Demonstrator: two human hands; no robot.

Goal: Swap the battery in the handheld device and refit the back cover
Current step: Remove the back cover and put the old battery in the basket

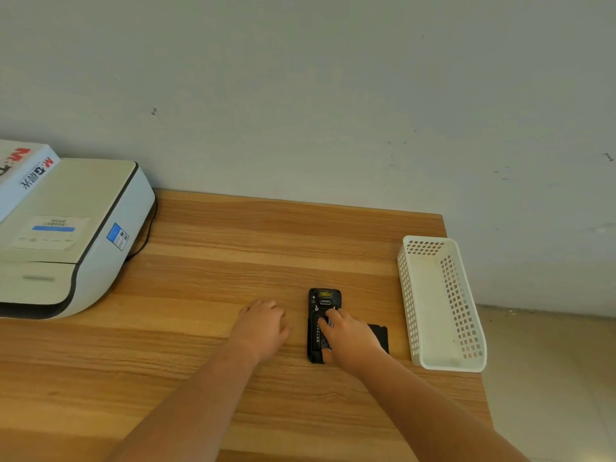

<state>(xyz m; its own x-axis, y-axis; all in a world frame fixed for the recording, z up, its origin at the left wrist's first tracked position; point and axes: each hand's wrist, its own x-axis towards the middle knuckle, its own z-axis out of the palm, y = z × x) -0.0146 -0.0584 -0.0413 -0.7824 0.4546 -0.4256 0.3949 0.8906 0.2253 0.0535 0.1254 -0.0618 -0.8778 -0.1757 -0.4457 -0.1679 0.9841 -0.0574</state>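
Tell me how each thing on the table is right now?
Handheld device: face down, back open, battery showing.
Back cover: off, flat beside the device.
Right hand: fingers pressing on the battery.
Left hand: resting on the table, holding nothing.
White basket: upright, empty.
Printer: lid shut.

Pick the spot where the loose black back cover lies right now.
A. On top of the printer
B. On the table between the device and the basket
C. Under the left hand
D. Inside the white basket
B: the back cover lies flat on the table, right of the device and left of the white basket, partly hidden by the right hand.
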